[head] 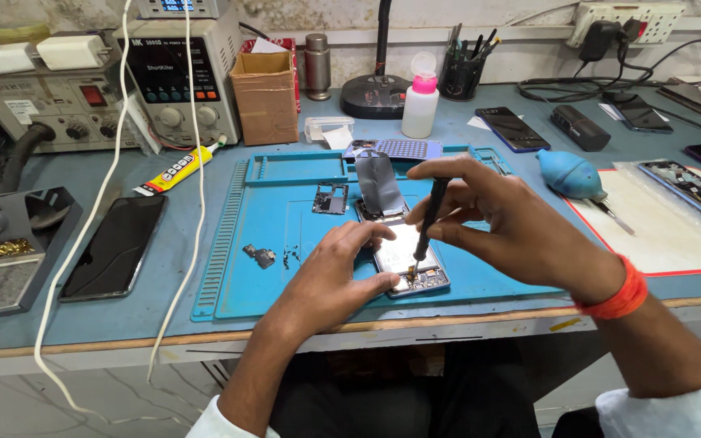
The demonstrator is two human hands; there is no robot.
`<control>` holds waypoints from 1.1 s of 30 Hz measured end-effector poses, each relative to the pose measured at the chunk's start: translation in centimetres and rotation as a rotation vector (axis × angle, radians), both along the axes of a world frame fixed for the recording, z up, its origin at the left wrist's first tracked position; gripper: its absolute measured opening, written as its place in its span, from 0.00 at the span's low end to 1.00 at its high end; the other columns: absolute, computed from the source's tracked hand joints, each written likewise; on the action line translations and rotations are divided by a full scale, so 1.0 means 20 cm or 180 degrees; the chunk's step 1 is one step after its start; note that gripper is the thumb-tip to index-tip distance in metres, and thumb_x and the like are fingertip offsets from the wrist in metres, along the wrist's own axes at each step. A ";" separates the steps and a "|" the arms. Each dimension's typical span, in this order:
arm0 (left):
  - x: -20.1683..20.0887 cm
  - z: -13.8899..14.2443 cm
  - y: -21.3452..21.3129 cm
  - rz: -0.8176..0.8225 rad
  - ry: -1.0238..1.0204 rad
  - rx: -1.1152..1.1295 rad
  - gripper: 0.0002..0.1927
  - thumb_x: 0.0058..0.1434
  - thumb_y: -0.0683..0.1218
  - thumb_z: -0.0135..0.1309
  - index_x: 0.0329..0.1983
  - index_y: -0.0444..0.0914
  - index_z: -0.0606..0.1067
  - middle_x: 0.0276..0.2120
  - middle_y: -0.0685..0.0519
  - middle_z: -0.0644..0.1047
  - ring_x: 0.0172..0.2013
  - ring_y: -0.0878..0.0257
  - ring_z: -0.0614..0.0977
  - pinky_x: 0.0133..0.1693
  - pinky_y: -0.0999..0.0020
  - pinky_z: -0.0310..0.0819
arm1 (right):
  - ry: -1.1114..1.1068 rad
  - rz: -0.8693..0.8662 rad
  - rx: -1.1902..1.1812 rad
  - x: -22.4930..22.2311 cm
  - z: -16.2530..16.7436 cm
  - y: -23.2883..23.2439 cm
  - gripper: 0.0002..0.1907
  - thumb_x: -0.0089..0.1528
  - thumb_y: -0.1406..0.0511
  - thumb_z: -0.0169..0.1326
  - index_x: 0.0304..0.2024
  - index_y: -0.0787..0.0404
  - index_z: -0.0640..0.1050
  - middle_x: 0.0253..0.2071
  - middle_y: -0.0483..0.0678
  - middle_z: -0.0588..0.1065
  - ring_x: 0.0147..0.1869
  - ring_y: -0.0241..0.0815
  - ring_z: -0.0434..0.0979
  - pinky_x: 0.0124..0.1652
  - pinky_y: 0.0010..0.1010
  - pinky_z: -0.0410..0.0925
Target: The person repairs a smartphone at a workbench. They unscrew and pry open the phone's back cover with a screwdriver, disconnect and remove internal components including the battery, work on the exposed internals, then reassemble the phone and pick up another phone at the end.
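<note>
The right hand [513, 223], with an orange band at its wrist, is closed around a slim black screwdriver [430, 215], pinching its upper shaft between thumb and fingers. The tool stands nearly upright, tilted slightly, and its tip touches the lower end of an opened smartphone with its back cover removed [403, 255]. That phone lies on a teal silicone repair mat [285, 227], near the mat's front edge and right of its middle. The left hand [330, 272] rests on the phone's left side, fingers curled with the fingertips pressing on the body and the thumb at the lower corner, steadying it rather than grasping it.

A grey flat metal shield plate [380, 184] leans up from the phone's top end. Just left of it on the mat lies a small dark camera-frame part [331, 199], and farther left a tiny dark component [260, 256] with a few loose screws beside it.

Off the mat's left edge, on the blue workbench [164, 268], a black smartphone lies face up [115, 246], with a yellow glue tube [176, 170] behind it. Toward the workbench's right edge sits a teal rubber air blower [571, 174] beside a white red-bordered pad [659, 223]. At the back edge stand a white bottle with a pink cap [421, 101] and a brown cardboard box [265, 97].
</note>
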State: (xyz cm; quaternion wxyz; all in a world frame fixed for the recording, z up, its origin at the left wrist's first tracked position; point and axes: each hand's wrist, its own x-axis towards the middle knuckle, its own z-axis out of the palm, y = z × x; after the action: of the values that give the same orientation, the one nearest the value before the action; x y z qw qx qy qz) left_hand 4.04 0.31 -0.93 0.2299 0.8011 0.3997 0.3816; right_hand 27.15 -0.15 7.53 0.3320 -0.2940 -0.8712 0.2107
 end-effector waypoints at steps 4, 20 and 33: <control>0.00 0.00 0.00 0.0047 0.0071 -0.0096 0.26 0.53 0.51 0.65 0.54 0.40 0.75 0.46 0.48 0.78 0.52 0.55 0.79 0.55 0.60 0.72 | -0.0111 -0.0469 -0.0103 -0.01 0.00 0.00 0.30 0.61 0.68 0.61 0.65 0.54 0.67 0.40 0.48 0.82 0.41 0.39 0.85 0.47 0.33 0.79; 0.00 0.01 -0.01 0.0037 0.0056 -0.0057 0.26 0.53 0.51 0.65 0.55 0.39 0.75 0.47 0.48 0.77 0.53 0.55 0.79 0.56 0.59 0.72 | -0.0131 0.0116 0.0253 -0.02 0.02 0.00 0.29 0.62 0.70 0.58 0.66 0.56 0.67 0.43 0.47 0.82 0.47 0.40 0.85 0.51 0.33 0.77; 0.00 0.01 -0.01 0.0066 0.0105 -0.0120 0.27 0.53 0.51 0.65 0.55 0.40 0.75 0.46 0.48 0.78 0.52 0.55 0.79 0.56 0.60 0.72 | -0.0055 -0.0212 0.0245 -0.02 -0.02 0.01 0.31 0.62 0.67 0.60 0.66 0.55 0.66 0.43 0.47 0.82 0.40 0.37 0.84 0.44 0.30 0.77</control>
State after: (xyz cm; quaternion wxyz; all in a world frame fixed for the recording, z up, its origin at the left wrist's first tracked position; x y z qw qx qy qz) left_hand 4.14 0.14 -0.77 0.2343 0.7987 0.4188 0.3631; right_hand 26.84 0.07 7.22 0.3423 -0.3116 -0.8712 0.1633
